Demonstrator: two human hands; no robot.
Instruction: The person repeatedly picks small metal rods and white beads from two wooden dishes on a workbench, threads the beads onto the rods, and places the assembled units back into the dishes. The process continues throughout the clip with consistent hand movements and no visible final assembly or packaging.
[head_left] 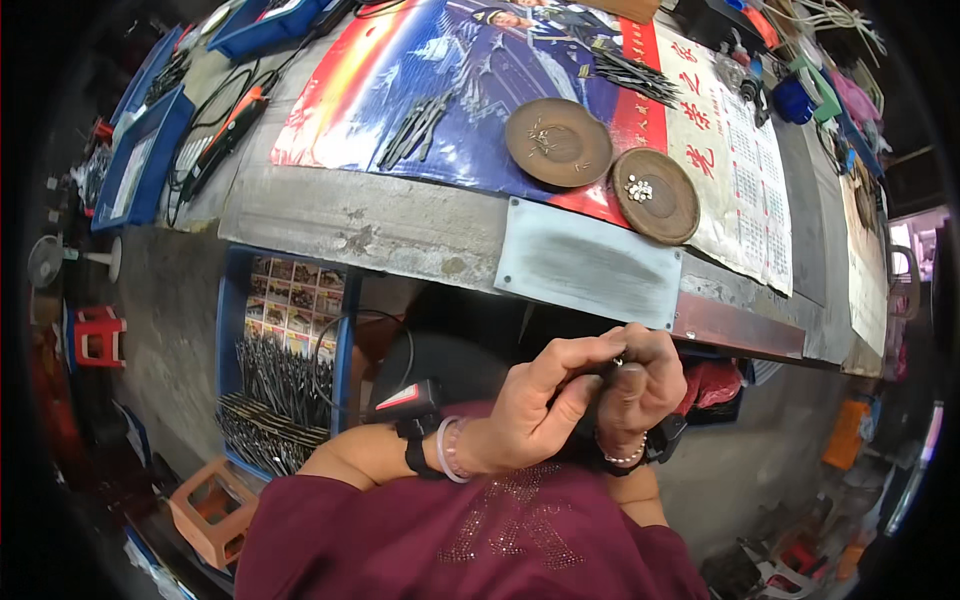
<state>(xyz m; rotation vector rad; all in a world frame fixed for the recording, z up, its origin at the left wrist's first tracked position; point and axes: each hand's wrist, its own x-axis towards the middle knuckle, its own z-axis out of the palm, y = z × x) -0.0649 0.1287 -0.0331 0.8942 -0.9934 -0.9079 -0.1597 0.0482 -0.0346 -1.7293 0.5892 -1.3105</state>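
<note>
My left hand (545, 400) and my right hand (642, 385) meet just off the table's front edge, fingertips pinched together. Between them is a small dark piece with a pale glint, mostly covered by the fingers; its kind cannot be made out. Just beyond the hands, a worn grey plate (590, 262) is fixed along the table edge. Behind it, a round brown dish (522, 160) holds thin pale slivers, and a second brown dish (665, 215) contains small white bits. Slim dark rods (415, 128) lie in a bunch on the poster, with another bunch of dark rods (635, 78) farther right.
A glossy poster (330, 120) covers much of the table (400, 230). Below left, a blue crate (345, 370) holds many dark rods. A corded orange-and-black tool (225, 130) rests near blue trays (180, 125). An orange-brown stool (215, 535) stands on the floor at lower left.
</note>
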